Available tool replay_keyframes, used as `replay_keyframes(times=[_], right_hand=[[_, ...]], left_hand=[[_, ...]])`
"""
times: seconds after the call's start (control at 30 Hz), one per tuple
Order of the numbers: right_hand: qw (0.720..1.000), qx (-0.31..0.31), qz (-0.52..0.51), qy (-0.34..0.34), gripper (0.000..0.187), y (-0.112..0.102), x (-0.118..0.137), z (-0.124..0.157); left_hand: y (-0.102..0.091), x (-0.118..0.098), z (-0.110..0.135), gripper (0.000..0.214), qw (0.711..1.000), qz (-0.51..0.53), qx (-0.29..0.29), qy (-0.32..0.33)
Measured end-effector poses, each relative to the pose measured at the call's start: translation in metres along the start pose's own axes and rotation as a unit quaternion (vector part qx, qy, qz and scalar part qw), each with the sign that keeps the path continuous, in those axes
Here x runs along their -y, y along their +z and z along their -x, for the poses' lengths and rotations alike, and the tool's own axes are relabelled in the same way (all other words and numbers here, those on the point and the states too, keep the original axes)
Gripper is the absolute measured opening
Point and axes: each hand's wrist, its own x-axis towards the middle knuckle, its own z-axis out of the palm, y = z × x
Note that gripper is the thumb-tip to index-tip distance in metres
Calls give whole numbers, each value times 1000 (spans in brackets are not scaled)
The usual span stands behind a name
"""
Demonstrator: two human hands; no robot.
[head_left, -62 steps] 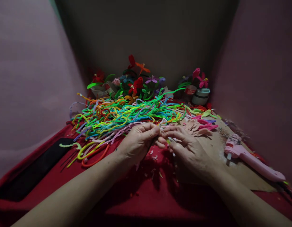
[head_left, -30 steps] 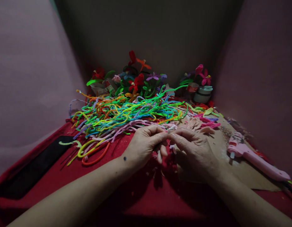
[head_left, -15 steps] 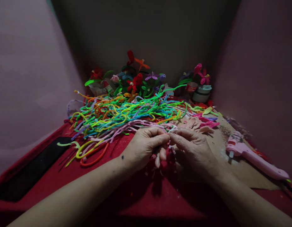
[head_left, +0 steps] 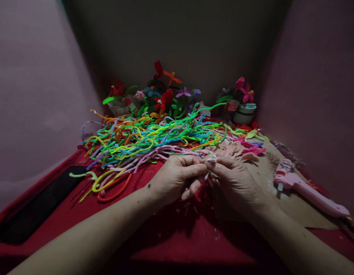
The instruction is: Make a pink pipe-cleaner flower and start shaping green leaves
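Note:
My left hand [head_left: 178,177] and my right hand [head_left: 237,179] meet above the red cloth, fingertips pinched close together. Between them is a small bunch of white flower stamens [head_left: 213,159], its pale tips poking up over my right thumb and index finger. A thin greenish-white piece [head_left: 211,174] shows below the right fingers. The left thumb and index finger press together at the near end of the bunch; how much each hand holds is partly hidden. Just beyond the hands lies a heap of coloured pipe cleaners [head_left: 162,133].
A pink hot glue gun [head_left: 306,189] lies on brown cardboard [head_left: 303,214] at right, with pale pink petals [head_left: 236,149] nearer the middle. Pipe-cleaner flowers [head_left: 165,99] and a lidded jar [head_left: 245,114] stand behind. A black strip [head_left: 42,202] lies at left on the red cloth [head_left: 171,244].
The white stamens now stand up over the right fingers, having turned between the hands. The left hand's lower fingers have curled in. Both hands otherwise keep nearly the same place.

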Motion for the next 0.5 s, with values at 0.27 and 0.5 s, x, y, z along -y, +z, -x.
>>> replay_keyframes(times=[0.27,0.5], right_hand=[[989,-36,-133,49,7,11,-2,1],[994,-65,-79,42,18,7,-9,1]], left_hand=[[5,16,-2,30,918,-251,-161,261],[-10,29,-6,33,788,-477,-140,363]])
